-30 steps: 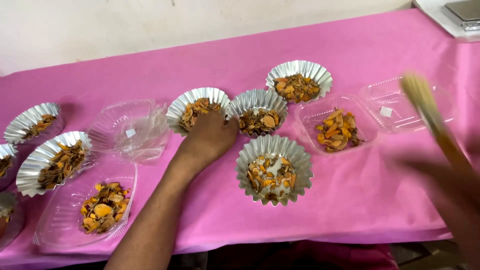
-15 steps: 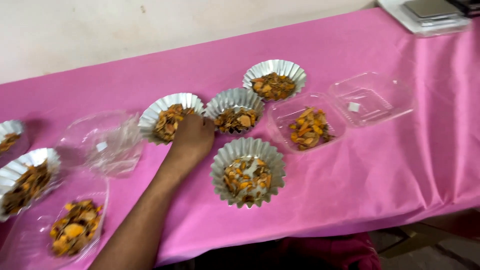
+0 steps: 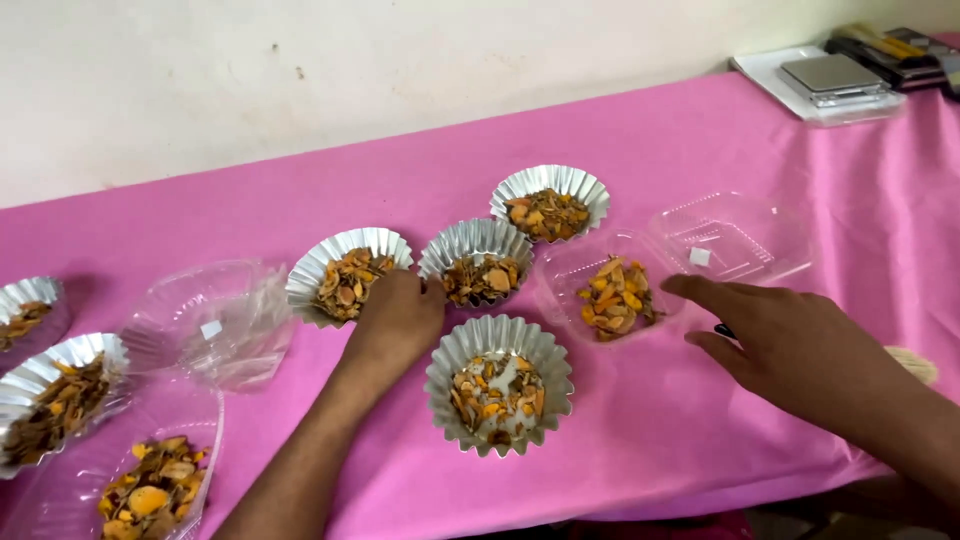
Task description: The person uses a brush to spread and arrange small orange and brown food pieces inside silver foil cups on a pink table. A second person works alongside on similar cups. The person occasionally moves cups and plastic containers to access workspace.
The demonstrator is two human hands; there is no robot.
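Note:
My left hand (image 3: 395, 318) reaches across the pink tablecloth (image 3: 680, 440), and its fingers curl on the near rim of a fluted foil cup (image 3: 340, 262) filled with orange and brown dried slices. My right hand (image 3: 795, 345) hovers low at the right, its forefinger stretched toward a clear plastic tray (image 3: 565, 272) holding the same slices. A brush lies under this hand: its dark handle tip (image 3: 723, 330) shows between the fingers, and its pale bristles (image 3: 912, 365) show beside the wrist. Three more filled foil cups (image 3: 498, 385) (image 3: 478, 258) (image 3: 550, 195) stand between my hands.
An empty clear tray (image 3: 740, 235) sits beyond the right hand. A small scale on a white tray (image 3: 835, 78) stands at the far right corner. On the left are an empty clear tub (image 3: 210, 320), more filled foil cups (image 3: 60, 385) and a filled clear tray (image 3: 150, 495). A pale wall runs behind.
The view has swung right and closer. My right hand, raised with the brush a second ago, has come down low beside the clear tray. My left hand stays on the same foil cup.

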